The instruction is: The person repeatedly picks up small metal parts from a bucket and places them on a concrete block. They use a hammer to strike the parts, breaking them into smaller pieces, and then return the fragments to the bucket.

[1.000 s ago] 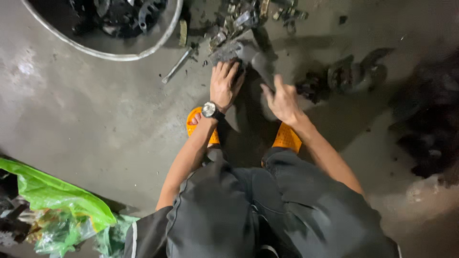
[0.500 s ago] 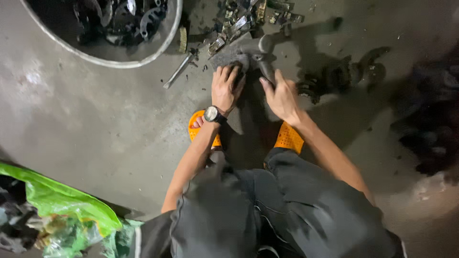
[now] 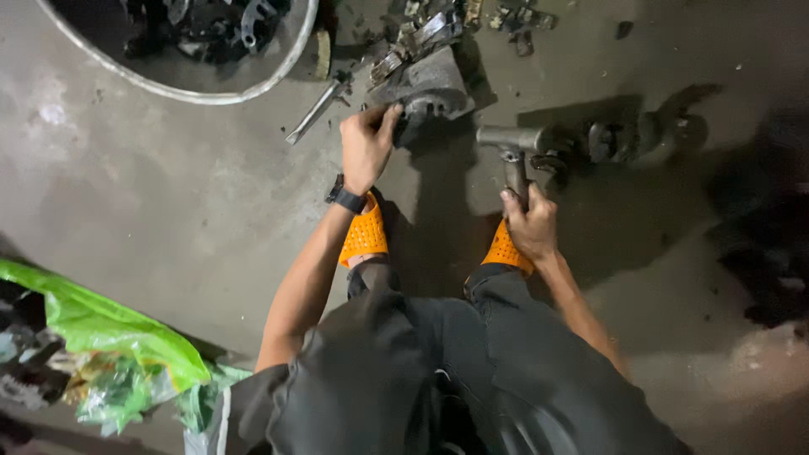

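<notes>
The grey T-shaped metal tool (image 3: pixel 511 152), which lay among the parts a moment ago, now stands apart on the concrete floor (image 3: pixel 168 211), its shaft gripped by the right hand (image 3: pixel 529 223). The left hand (image 3: pixel 367 145) closes its fingers on a dull cast-metal housing (image 3: pixel 428 84). A round basin (image 3: pixel 211 50) of greasy scrap sits towards the floor's far-left corner.
</notes>
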